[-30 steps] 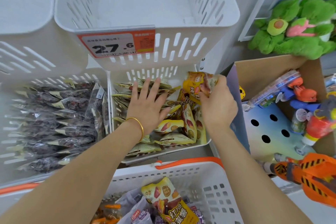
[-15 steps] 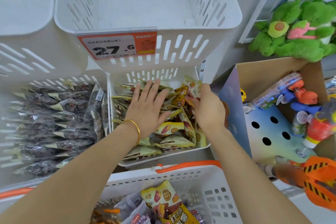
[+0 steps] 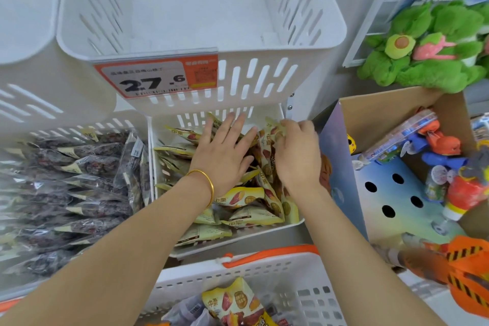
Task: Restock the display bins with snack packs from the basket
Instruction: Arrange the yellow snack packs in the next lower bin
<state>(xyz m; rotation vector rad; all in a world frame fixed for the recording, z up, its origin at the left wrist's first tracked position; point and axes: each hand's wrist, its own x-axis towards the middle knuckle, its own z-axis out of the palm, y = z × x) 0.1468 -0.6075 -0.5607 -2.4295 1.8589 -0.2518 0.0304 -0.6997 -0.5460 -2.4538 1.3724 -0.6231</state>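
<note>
A white display bin in the lower row holds several yellow snack packs. My left hand, with a gold bangle on the wrist, lies flat with straight fingers on the packs at the bin's middle. My right hand is at the bin's right side, its fingers curled round a yellow pack standing upright among the others. Below, a white basket with an orange handle holds more packs; a yellow one lies on top.
A bin of dark packs sits to the left. Above hangs a white bin with an orange price tag. A cardboard box of toys stands to the right, green plush toys above it.
My right hand has brought the yellow pack down from above the bin's right edge into the bin. My left hand slid a little further back over the packs.
</note>
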